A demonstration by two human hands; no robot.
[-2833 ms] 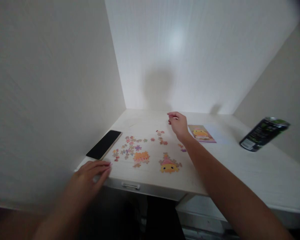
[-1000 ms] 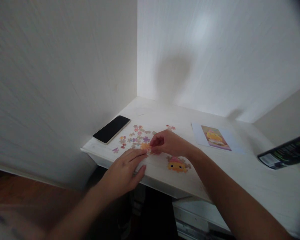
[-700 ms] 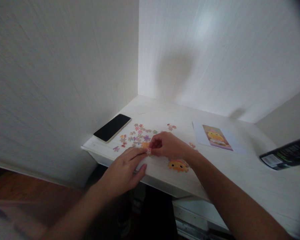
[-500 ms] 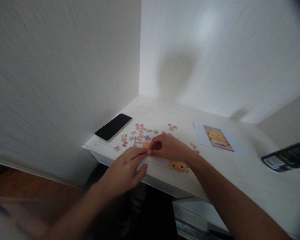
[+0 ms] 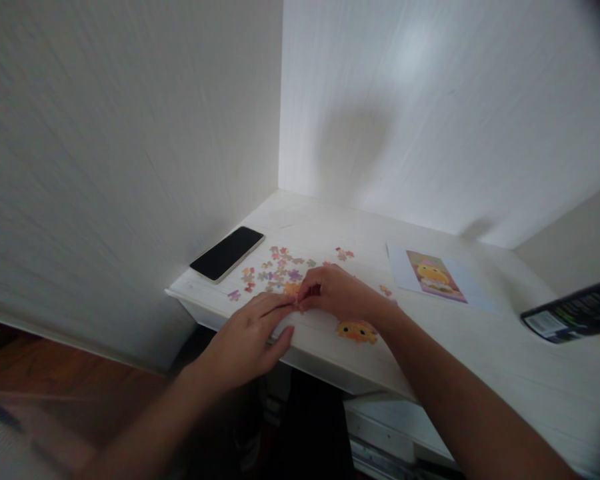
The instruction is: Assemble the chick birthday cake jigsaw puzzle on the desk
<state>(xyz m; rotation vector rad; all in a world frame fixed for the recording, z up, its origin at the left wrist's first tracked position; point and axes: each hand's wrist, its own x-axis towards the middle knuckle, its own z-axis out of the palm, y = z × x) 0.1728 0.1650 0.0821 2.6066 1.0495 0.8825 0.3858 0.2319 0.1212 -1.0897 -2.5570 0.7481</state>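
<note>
No word, number or brand can be read here. The dark can (image 5: 575, 311) lying at the right edge of the counter (image 5: 480, 347) carries a white label patch and green markings, but they are too blurred to make out. The printed sheet (image 5: 433, 278) shows only a yellow cartoon figure, with no legible lettering. The phone (image 5: 227, 253) has a blank black screen.
</note>
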